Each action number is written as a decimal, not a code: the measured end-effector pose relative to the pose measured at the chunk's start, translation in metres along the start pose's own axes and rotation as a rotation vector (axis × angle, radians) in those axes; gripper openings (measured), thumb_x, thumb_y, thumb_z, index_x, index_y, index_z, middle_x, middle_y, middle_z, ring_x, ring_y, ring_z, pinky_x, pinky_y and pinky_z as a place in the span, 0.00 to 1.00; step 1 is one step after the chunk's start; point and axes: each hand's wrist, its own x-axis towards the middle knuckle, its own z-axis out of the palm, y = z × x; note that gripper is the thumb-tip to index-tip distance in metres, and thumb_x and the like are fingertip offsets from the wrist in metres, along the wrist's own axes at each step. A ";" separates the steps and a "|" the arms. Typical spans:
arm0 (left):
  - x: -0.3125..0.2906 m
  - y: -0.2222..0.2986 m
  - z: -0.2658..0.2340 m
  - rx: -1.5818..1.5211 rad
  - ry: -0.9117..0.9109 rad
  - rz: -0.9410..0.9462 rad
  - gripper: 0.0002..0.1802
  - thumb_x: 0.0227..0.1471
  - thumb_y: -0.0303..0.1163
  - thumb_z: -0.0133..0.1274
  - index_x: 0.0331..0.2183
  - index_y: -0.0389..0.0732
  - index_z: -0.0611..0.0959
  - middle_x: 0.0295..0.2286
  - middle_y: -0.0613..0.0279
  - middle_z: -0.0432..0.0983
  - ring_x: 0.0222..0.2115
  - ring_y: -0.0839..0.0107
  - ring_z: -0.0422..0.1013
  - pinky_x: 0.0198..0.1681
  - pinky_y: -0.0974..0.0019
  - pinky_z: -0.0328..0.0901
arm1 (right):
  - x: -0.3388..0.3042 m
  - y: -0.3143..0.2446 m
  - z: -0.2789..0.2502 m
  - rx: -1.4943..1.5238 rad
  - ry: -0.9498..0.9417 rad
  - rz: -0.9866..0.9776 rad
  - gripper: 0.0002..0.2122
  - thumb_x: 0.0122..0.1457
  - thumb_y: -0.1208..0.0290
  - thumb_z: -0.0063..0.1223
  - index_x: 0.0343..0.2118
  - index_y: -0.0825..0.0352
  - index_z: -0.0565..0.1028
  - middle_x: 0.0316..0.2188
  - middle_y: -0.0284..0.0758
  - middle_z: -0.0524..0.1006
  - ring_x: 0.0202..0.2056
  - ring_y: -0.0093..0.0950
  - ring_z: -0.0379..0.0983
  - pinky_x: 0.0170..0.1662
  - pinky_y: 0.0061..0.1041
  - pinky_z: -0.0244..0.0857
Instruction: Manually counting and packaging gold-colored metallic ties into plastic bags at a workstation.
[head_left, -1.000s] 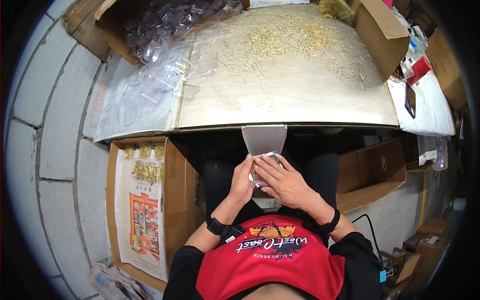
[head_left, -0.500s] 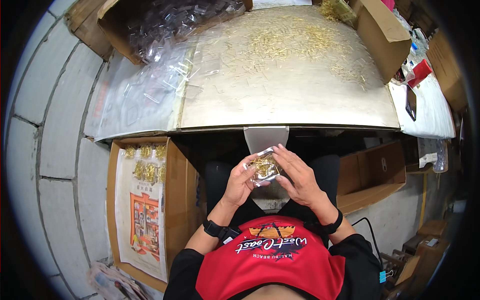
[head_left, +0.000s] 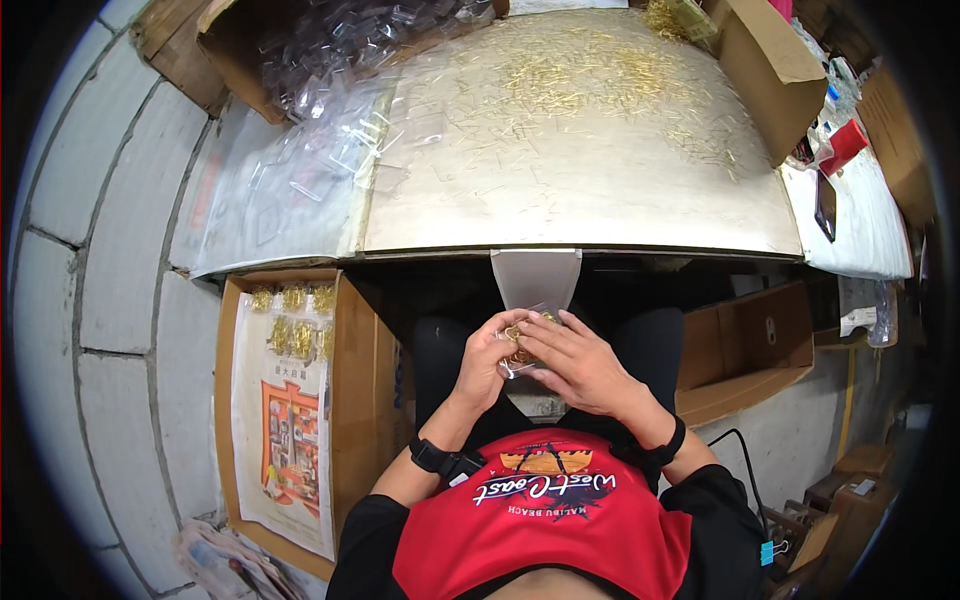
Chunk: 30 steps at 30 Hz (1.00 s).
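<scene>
Over my lap, in front of the table's near edge, I hold a small clear plastic packet with thin gold-coloured metal pieces inside. My left hand is closed round its left side. Laid across the top and right side is my right hand, its fingers together and its thumb at the lower edge, gripping the packet too. Much of the packet is hidden under the fingers. Many loose gold metal pieces lie scattered over the pale tabletop.
A carton of clear plastic pieces stands at the far left. Left of my legs, an open cardboard box holds several gold-filled packets on a printed sheet. Another cardboard box is at the right. A phone lies on the right side.
My right hand has moved left and come down over the packet, covering more of it. The fingers of both hands are now closer together.
</scene>
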 end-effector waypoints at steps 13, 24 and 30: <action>-0.008 0.013 0.003 -0.208 -0.272 -0.048 0.42 0.42 0.21 0.52 0.58 0.34 0.52 0.53 0.47 0.57 0.53 0.57 0.61 0.53 0.55 0.63 | -0.019 0.020 0.003 0.747 0.361 0.511 0.15 0.50 0.79 0.57 0.43 0.71 0.73 0.29 0.34 0.75 0.29 0.19 0.72 0.32 0.17 0.67; -0.006 -0.005 0.002 -0.048 -0.137 0.051 0.35 0.47 0.24 0.52 0.55 0.33 0.56 0.50 0.49 0.63 0.50 0.59 0.66 0.46 0.60 0.70 | -0.016 0.021 0.006 0.640 0.475 0.556 0.07 0.50 0.79 0.56 0.33 0.71 0.77 0.23 0.34 0.75 0.22 0.20 0.72 0.24 0.18 0.64; -0.004 -0.009 0.005 -0.017 -0.147 0.087 0.32 0.48 0.21 0.50 0.55 0.33 0.58 0.48 0.49 0.65 0.49 0.60 0.67 0.45 0.60 0.70 | -0.014 0.022 -0.003 0.272 0.463 0.415 0.05 0.49 0.81 0.55 0.30 0.70 0.76 0.22 0.37 0.73 0.20 0.28 0.70 0.24 0.23 0.63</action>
